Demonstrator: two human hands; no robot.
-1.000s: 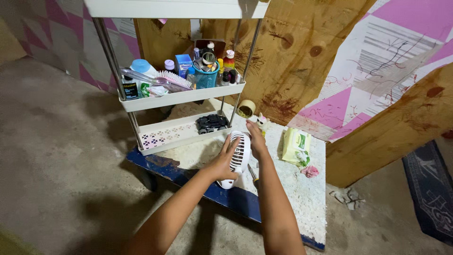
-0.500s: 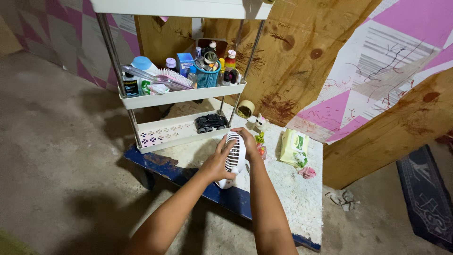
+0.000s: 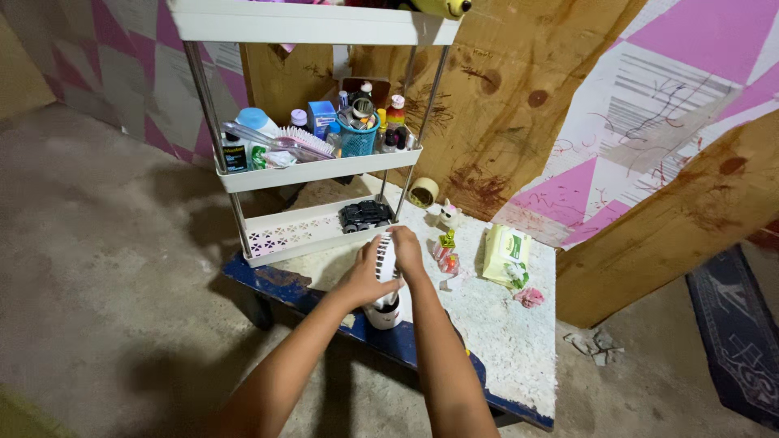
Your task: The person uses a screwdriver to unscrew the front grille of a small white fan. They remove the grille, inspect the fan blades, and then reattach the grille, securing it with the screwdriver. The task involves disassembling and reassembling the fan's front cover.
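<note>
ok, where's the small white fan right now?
Head view, centre: the white fan stands on the table near its front edge, held between both hands, just in front of the shelf rack.

Both your bare forearms reach forward and converge in front of you. Your left hand (image 3: pixel 367 276) curls palm-inward, fingers wrapped around from the left side. Your right hand (image 3: pixel 406 250) sits just beyond it, slightly higher, fingers bent down over the top. The two hands nearly touch.
</note>
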